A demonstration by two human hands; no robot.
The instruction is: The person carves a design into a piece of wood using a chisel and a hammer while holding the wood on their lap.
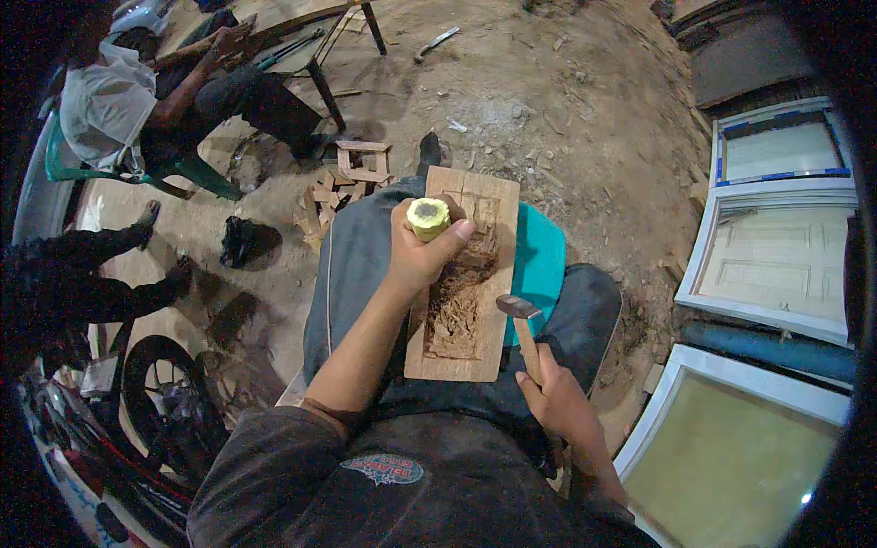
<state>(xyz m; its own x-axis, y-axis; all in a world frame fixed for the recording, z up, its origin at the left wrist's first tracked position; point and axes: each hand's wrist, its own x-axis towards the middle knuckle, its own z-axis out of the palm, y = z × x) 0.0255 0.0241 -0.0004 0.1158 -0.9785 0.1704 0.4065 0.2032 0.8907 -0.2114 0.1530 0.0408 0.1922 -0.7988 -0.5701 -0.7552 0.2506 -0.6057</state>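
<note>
A pale wooden board [461,354] lies across my lap, with rough, chipped recesses cut into its face. Near its upper part, my left hand [420,248] grips an upright yellow-handled tool [427,212], probably a chisel; the working end is hidden beneath the hand. My right hand [553,393] is closed round the wooden shaft of a hammer [519,309], its metal head beside the board's right edge. Part of a teal seat [541,247] shows under the board, between my legs.
Left: seated person [114,114], green chair, table [311,50], another person's dark legs [100,283], motorbike wheel [160,393]. Ahead: dirt floor [557,91] with loose hammer [437,44] and wood offcuts [324,205]. Right: white framed panels [767,256], glazed frame [731,457], blue pipe [767,352].
</note>
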